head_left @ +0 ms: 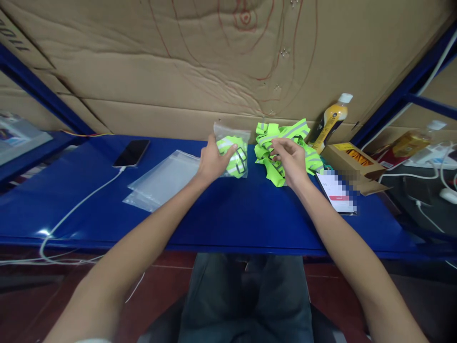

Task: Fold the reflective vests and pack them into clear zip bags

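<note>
Your left grip (211, 161) pinches the bag (237, 166); right of it, your right grip (293, 159) half-curls over straps (273, 174), hold unclear.

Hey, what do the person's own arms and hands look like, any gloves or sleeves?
The left hand and right hand are ungloved, with no watch or bracelet visible. The left forearm and right forearm are bare, slender and without visible markings. A pale edge, probably a sleeve, shows at the bottom left.
</note>
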A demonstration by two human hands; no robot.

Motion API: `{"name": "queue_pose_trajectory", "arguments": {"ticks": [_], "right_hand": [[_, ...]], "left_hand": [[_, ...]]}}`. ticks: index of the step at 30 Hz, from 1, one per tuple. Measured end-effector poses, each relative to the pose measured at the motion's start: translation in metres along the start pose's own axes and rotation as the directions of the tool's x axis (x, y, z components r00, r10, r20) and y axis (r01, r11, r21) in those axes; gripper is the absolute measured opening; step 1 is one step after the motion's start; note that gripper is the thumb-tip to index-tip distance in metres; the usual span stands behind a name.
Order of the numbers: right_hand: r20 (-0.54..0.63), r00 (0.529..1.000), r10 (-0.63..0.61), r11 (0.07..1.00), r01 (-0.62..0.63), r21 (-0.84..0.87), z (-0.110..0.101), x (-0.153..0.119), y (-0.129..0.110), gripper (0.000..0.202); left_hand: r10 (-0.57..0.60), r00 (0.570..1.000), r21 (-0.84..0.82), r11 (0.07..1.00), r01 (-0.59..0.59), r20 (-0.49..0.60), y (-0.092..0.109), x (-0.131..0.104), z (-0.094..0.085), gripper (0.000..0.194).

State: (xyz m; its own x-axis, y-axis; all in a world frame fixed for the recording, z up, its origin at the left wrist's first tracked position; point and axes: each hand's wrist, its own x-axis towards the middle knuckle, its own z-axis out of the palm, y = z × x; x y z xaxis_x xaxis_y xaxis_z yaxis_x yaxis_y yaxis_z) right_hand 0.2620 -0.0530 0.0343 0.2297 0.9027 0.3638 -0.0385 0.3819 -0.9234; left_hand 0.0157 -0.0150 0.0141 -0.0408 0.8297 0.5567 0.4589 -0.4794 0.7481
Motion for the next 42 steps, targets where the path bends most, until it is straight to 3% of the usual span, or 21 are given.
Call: {"name": "queue_pose_trajectory", "arguments": {"ticks": [2, 4, 7, 10, 12, 14, 16, 19, 23, 29, 32, 35, 39, 42], "right_hand": [[0.003, 0.996, -0.088, 0.987, 0.088, -0.133, -0.003, 0.001, 0.002, 0.034], [0.043, 0.975, -0.217, 0.905, 0.217, -0.366, -0.006, -0.001, 0.002, 0.026], [0.216, 0.917, -0.336, 0.583, 0.382, -0.716, -0.008, -0.009, 0.001, 0.026], [0.372, 0.886, -0.276, 0.284, 0.445, -0.849, -0.008, -0.017, -0.001, 0.039], [0.430, 0.879, -0.209, 0.188, 0.467, -0.864, -0.007, -0.018, -0.001, 0.047], [0.464, 0.873, -0.153, 0.158, 0.485, -0.860, -0.008, -0.017, 0.000, 0.050], [0.450, 0.882, -0.137, 0.153, 0.468, -0.870, -0.010, -0.013, 0.000, 0.050], [0.339, 0.932, -0.129, 0.162, 0.357, -0.920, -0.015, -0.007, 0.001, 0.058], [0.250, 0.964, -0.092, 0.280, 0.266, -0.922, -0.022, 0.000, 0.001, 0.061], [0.094, 0.956, -0.278, 0.445, 0.215, -0.869, -0.030, 0.019, -0.006, 0.056], [0.046, 0.920, -0.389, 0.576, 0.282, -0.767, -0.029, 0.039, -0.020, 0.053], [0.020, 0.852, -0.523, 0.682, 0.432, -0.590, -0.017, 0.063, -0.046, 0.056], [-0.007, 0.737, -0.675, 0.690, 0.629, -0.358, 0.016, 0.080, -0.096, 0.050], [0.067, 0.707, -0.704, 0.694, 0.705, -0.148, 0.034, 0.080, -0.130, 0.044]], "left_hand": [[0.151, 0.988, 0.250, 0.957, -0.147, 0.001, 0.000, -0.004, -0.002, 0.101], [0.232, 0.960, 0.407, 0.871, -0.277, 0.156, 0.004, -0.012, 0.000, 0.095], [0.144, 0.891, 0.511, 0.774, -0.373, 0.431, 0.004, -0.027, 0.008, 0.083], [0.107, 0.839, 0.513, 0.748, -0.422, 0.533, -0.005, -0.032, 0.015, 0.083], [0.105, 0.822, 0.489, 0.759, -0.430, 0.560, -0.012, -0.028, 0.015, 0.082], [0.115, 0.807, 0.459, 0.772, -0.439, 0.579, -0.018, -0.022, 0.013, 0.079], [0.158, 0.797, 0.427, 0.776, -0.465, 0.583, -0.021, -0.015, 0.009, 0.077], [0.236, 0.782, 0.370, 0.777, -0.509, 0.577, -0.024, -0.006, 0.002, 0.074], [0.291, 0.740, 0.318, 0.765, -0.561, 0.607, -0.029, 0.002, -0.005, 0.068], [0.236, 0.769, 0.424, 0.720, -0.549, 0.594, -0.028, 0.005, -0.012, 0.085], [0.284, 0.797, 0.346, 0.787, -0.511, 0.532, -0.007, 0.010, -0.012, 0.089], [0.413, 0.816, 0.169, 0.843, -0.510, 0.404, 0.030, 0.025, -0.004, 0.083], [0.502, 0.811, -0.017, 0.853, -0.522, 0.301, 0.081, 0.057, 0.023, 0.093], [0.472, 0.863, -0.143, 0.881, -0.452, 0.182, 0.103, 0.079, 0.041, 0.089]]}}
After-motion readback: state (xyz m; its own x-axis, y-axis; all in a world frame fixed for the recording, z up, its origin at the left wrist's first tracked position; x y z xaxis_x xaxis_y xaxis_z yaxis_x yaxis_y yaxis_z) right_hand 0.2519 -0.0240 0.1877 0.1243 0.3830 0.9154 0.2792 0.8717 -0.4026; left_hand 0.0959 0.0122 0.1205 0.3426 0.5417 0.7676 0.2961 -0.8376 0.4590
